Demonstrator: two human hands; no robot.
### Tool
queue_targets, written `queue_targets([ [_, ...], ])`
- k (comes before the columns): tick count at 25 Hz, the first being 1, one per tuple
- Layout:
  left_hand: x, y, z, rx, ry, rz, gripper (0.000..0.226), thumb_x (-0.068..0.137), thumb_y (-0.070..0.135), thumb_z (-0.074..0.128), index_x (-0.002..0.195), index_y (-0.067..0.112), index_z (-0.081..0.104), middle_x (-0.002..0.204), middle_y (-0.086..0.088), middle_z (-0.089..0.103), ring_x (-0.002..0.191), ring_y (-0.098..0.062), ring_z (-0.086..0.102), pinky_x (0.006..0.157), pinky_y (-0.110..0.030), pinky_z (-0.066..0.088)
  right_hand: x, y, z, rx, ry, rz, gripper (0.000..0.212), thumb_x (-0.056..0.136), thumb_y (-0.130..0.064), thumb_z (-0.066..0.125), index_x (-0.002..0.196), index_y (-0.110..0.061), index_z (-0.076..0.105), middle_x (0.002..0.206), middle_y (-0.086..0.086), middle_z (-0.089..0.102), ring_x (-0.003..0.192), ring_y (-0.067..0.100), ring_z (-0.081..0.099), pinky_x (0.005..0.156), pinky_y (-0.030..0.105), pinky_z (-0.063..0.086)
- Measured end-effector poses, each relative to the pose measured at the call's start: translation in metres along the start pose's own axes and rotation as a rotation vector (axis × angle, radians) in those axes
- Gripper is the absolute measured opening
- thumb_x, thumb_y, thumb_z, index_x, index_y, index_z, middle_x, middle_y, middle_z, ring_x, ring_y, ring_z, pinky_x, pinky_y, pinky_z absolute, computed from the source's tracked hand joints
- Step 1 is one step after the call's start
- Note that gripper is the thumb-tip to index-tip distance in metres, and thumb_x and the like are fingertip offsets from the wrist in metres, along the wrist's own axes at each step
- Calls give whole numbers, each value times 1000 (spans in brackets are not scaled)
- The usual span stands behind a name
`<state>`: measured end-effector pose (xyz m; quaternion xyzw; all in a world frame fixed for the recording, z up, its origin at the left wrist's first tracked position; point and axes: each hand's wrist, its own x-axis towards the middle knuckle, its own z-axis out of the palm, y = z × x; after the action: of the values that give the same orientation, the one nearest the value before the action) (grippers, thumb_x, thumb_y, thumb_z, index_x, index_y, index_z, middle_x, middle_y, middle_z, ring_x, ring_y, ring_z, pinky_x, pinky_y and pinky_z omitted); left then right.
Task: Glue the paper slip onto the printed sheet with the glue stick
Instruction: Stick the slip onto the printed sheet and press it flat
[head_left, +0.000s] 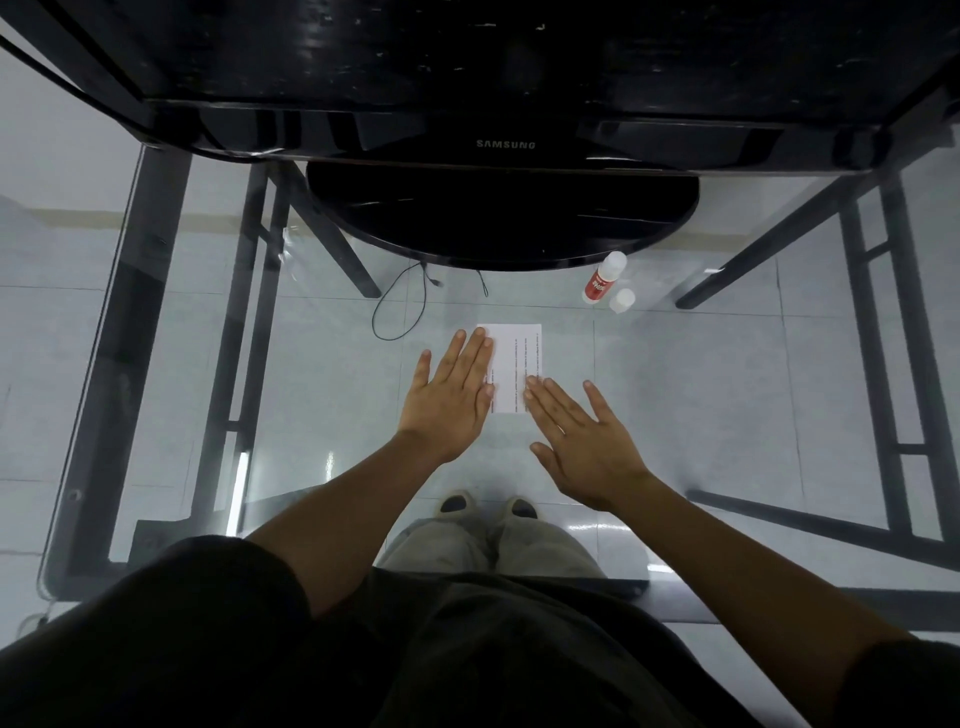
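The printed sheet (514, 364) lies flat on the glass table (701, 374), on the person's side of the monitor base (501, 213) and roughly in line with the base's middle. Its long axis runs from the person toward the base, and its lines of print run along that same axis, so the text reads sideways from where the person stands. A separate paper slip cannot be told apart from the sheet.

The left hand (452, 397) is laid flat, fingers straight and close together, pointing toward the base. Its forefinger side covers the sheet's left edge, and it grips nothing. The right hand (584, 439) is also flat with straight fingers, slanted up and to the left, thumb spread out. Its fingertips (532, 387) press on the sheet's near right corner, and nothing is pinched or held.

The glue stick (602, 278), red-labelled with a white end, sits just off the base's near right rim, apart from both hands. Whether it stands or lies cannot be told. A small white cap (622, 300) sits just beside it, on the side away from the base.
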<state>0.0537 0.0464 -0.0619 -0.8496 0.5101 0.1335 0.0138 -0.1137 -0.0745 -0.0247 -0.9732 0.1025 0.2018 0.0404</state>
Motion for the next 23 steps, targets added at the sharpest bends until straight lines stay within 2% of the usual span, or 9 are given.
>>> queue_targets([
  [2, 0, 0, 1, 7, 0, -2, 58, 96, 44, 6, 141, 19, -22, 156, 0, -9, 132, -13, -30, 109, -43, -7, 7, -9, -5, 16, 14, -14, 66, 91, -49, 2, 146, -13, -2, 156, 5, 1, 143, 22, -3, 106, 45, -22],
  [5, 0, 0, 1, 21, -9, -3, 59, 96, 45, 7, 140, 20, -23, 156, 0, -10, 132, -14, -30, 109, -43, -8, 16, -17, -3, 27, 15, -25, 62, 95, -47, 6, 146, -14, -6, 157, 4, -4, 143, 20, -8, 106, 42, -23],
  [10, 0, -1, -1, -5, -13, 0, 59, 94, 46, 3, 139, 21, -25, 156, 0, -10, 133, -14, -29, 109, -44, -8, -1, 0, 9, 29, -14, -51, 64, 91, -51, -3, 146, -19, -5, 156, 1, -4, 139, 18, -16, 107, 44, -21],
  [13, 0, 0, 0, 7, -10, 6, 59, 94, 46, 3, 138, 21, -28, 156, 0, -11, 133, -14, -30, 109, -44, -9, -7, 7, 9, 22, -7, -77, 66, 91, -52, -4, 147, -17, 4, 155, 2, 3, 138, 18, -10, 108, 46, -17],
  [16, 0, -1, 0, 2, -5, 7, 59, 95, 46, 3, 140, 20, -24, 156, 0, -10, 133, -14, -30, 109, -43, -8, 4, 7, 4, 26, 3, -111, 65, 91, -53, -2, 146, -18, -1, 151, -1, -7, 136, 16, -17, 106, 44, -22],
  [20, -1, -1, -1, -8, 7, 17, 58, 95, 45, 3, 141, 20, -21, 156, 0, -7, 133, -13, -28, 109, -43, -7, 23, 13, 0, 36, 16, -159, 64, 91, -52, -4, 146, -20, -1, 148, -4, -12, 137, 14, -14, 106, 43, -23],
  [23, -1, -1, -1, -31, 5, 19, 57, 95, 44, 3, 141, 20, -20, 156, 1, -9, 135, -13, -25, 110, -43, -6, 28, 24, 0, 57, 42, -34, 59, 93, -47, 2, 146, -22, -2, 154, -3, -4, 142, 14, -5, 108, 45, -21],
])
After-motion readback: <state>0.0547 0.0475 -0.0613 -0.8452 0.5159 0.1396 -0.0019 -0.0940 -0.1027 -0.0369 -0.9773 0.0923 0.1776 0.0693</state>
